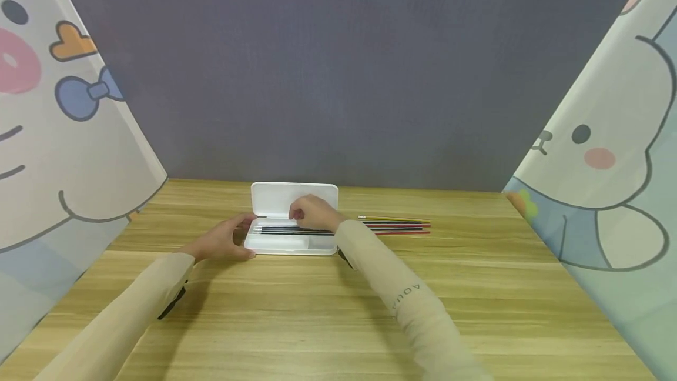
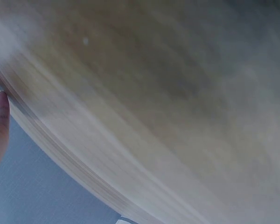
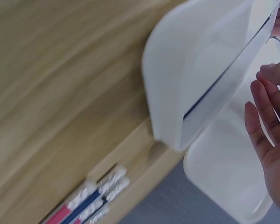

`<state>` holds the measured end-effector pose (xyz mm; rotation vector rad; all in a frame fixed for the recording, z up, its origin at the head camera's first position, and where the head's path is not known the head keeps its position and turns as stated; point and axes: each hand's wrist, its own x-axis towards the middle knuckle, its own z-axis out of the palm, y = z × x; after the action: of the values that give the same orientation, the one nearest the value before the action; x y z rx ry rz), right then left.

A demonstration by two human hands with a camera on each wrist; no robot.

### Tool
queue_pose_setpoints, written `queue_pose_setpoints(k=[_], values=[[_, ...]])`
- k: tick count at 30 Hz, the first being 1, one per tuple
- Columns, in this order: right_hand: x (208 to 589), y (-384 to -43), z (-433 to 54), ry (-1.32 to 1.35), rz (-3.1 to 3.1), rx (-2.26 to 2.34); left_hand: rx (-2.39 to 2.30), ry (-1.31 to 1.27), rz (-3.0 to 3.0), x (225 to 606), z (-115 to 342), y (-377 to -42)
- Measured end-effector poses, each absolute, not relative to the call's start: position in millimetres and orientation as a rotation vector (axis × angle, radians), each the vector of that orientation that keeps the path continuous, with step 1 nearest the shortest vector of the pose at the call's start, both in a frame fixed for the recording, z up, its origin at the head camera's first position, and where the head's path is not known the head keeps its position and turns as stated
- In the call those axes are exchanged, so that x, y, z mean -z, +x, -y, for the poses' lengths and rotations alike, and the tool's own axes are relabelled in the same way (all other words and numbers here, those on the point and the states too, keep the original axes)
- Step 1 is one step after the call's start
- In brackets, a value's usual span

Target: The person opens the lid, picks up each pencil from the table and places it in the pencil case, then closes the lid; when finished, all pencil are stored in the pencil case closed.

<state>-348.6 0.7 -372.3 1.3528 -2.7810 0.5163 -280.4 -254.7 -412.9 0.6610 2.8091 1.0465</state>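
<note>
A white pencil case [image 1: 277, 250] lies on the table with its hinged lid [image 1: 270, 199] raised at the back. Several dark pencils [image 1: 282, 231] lie lengthwise inside it, white ends to the left. My left hand [image 1: 222, 241] holds the case's left end, thumb at the front corner and fingers at the back. Over the back of the case is my right hand [image 1: 315, 214], in front of the lid. In the right wrist view its fingers [image 3: 269, 114] bend loosely, thumb close to the index fingertip, and nothing shows between them.
To the right of the case several pencils [image 1: 399, 224], red, dark and yellow, lie side by side on the wooden table [image 1: 296, 322]. A grey panel [image 1: 338, 75] rises behind the table, with cartoon-printed panels [image 1: 608, 210] at both sides.
</note>
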Motion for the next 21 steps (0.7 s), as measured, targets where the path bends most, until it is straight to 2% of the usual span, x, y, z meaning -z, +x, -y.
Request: queue_pose_setpoints(k=[9,21], values=[[366,-343,-34,1.429,2.764,-0.522,-1.074,0.698,-2.786,410,254,-278],[371,-339,-86,1.336,2.795,-0.595,-1.086,0.72,-2.783,411,254,-279]])
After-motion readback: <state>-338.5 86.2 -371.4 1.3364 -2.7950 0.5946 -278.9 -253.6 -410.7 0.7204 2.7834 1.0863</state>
